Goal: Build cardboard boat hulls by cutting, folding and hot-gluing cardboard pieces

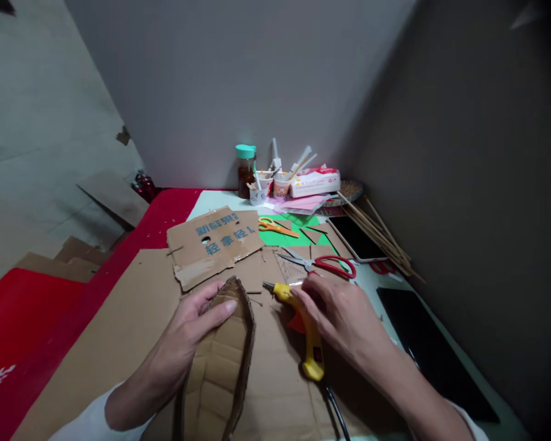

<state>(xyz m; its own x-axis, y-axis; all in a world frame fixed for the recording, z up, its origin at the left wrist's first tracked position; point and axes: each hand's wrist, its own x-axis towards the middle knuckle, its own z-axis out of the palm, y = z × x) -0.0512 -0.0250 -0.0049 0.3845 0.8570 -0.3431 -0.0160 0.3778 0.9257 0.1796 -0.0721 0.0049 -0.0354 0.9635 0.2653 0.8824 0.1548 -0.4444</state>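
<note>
My left hand [195, 321] grips a boat-shaped cardboard piece [218, 361] by its upper end, thumb on the inner face and fingers behind. The piece has a pointed tip, creased brown inside and a raised cardboard rim. My right hand [342, 312] is curled over a yellow hot glue gun [312, 343], fingers against the top of its body. The gun's nozzle points left toward the cardboard piece, its orange trigger faces left and a black cord runs from the handle. Part of the gun's body is hidden by my fingers.
Beyond my hands lie red-handled scissors [333, 264], orange scissors [278, 227] and a printed cardboard sheet [218, 242]. Cups [259, 195] with sticks, a jar [245, 171] and a tissue pack [315, 182] stand at the back. Wooden sticks [381, 236] and a black panel [436, 352] lie right.
</note>
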